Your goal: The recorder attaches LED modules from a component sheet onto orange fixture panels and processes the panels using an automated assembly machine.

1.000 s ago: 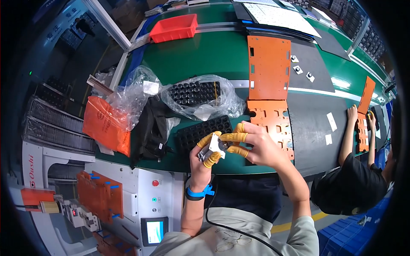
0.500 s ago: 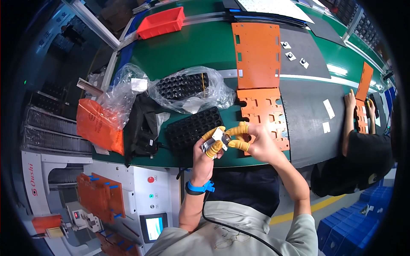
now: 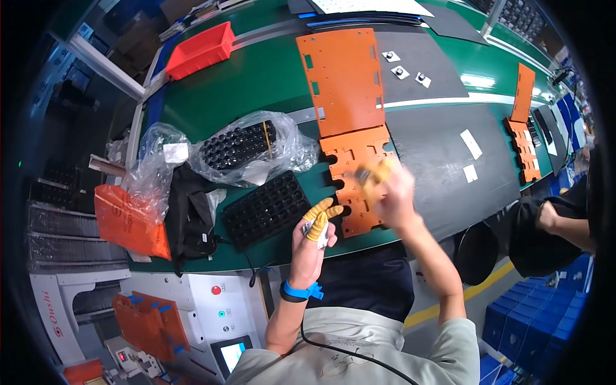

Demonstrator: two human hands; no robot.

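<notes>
My left hand (image 3: 310,247), with yellow finger cots and a blue wrist strap, pinches a small white part (image 3: 323,239) near the table's front edge. Its fingers cover much of that part. My right hand (image 3: 393,189), also in yellow finger cots, is over the lower panel of an orange fixture (image 3: 359,221). Motion smears it; its fingers look drawn together around a small dark grey thing (image 3: 363,174) whose kind I cannot make out. The fixture's upper orange panel (image 3: 343,83) lies folded back. Left of my left hand is a black tray with round pockets (image 3: 266,208).
A bagged black tray (image 3: 237,146), a black bag (image 3: 190,215) and an orange bag (image 3: 128,221) lie left. A red bin (image 3: 202,50) stands at the back. Several small white plates with black round pieces (image 3: 400,72) rest on a grey mat. A co-worker's hand (image 3: 547,217) is at right.
My right hand has left the white part in my left hand and moved up over the orange fixture. The view has shifted. The co-worker's hands have left their orange fixture.
</notes>
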